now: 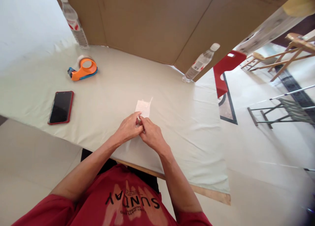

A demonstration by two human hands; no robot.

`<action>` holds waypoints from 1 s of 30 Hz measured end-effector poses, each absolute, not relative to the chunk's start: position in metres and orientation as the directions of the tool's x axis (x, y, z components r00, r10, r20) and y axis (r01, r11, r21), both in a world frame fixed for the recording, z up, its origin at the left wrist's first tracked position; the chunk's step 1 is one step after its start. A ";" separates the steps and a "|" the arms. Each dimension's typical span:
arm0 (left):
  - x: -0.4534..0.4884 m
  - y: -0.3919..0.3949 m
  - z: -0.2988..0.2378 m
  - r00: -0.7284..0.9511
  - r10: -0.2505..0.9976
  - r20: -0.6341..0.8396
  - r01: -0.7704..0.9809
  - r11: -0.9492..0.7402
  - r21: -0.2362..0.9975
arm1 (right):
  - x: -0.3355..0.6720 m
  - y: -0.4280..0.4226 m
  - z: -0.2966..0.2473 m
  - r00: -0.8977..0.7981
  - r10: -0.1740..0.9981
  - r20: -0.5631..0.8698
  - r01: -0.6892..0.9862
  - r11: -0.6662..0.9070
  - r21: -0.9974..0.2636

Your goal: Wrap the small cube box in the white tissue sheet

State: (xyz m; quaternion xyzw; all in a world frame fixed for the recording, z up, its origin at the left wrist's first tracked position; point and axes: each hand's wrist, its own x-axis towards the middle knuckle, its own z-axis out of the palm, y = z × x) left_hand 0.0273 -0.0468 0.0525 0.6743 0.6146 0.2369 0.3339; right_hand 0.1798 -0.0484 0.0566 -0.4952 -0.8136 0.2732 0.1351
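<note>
A long, wood-edged counter point(172, 114) under a pale, faintly greenish cloth spans the view. At its far side stands a broad brown cardboard panel point(145, 25), creased by upright folds. On the glossy floor to the right is a dark green, slatted folding chair point(292, 111), and a red plastic chair point(227, 68) shows just past the counter. The person wears a crimson short-sleeved shirt point(133, 199) with black lettering. Two clear plastic bottles with red-and-white labels and white caps stand against the panel, one at the left point(75, 25), the other at the right point(200, 64). The left hand point(128, 126) and right hand point(152, 134) meet over the counter's near half, thumbs and forefingers drawn narrow, fingertips touching. An orange-and-blue tape dispenser point(85, 70) lies farther left, with a black-screened phone in a red case point(61, 107) nearer the person. Smallest is a thin, crinkled white piece point(143, 106), jutting beyond the fingertips, its near end hidden; whether either grip pinches it, I cannot tell.
</note>
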 end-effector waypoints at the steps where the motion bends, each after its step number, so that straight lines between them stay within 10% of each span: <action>1: 0.029 -0.047 0.049 0.106 0.992 -0.073 0.677 -0.019 0.735 | 0.181 -0.047 0.058 -0.490 0.870 -0.052 0.726 0.375 -0.577; 7: 0.033 -0.048 0.036 0.069 0.997 -0.035 0.713 -0.024 0.701 | 0.213 -0.035 0.052 -0.462 0.885 0.052 0.458 0.289 -0.841; 13: 0.032 -0.046 0.046 0.151 0.986 -0.070 0.761 -0.071 0.645 | 0.217 -0.005 0.031 -0.368 0.910 0.192 0.538 0.377 -0.754; 19: 0.034 -0.046 0.059 0.206 0.969 -0.140 0.843 -0.103 0.528 | 0.204 0.016 0.014 -0.472 0.875 0.110 0.589 0.405 -0.699; 30: 0.036 -0.044 0.063 0.191 0.963 -0.189 0.867 -0.075 0.493 | 0.202 0.059 0.007 -0.121 0.989 -0.081 0.578 0.003 -0.816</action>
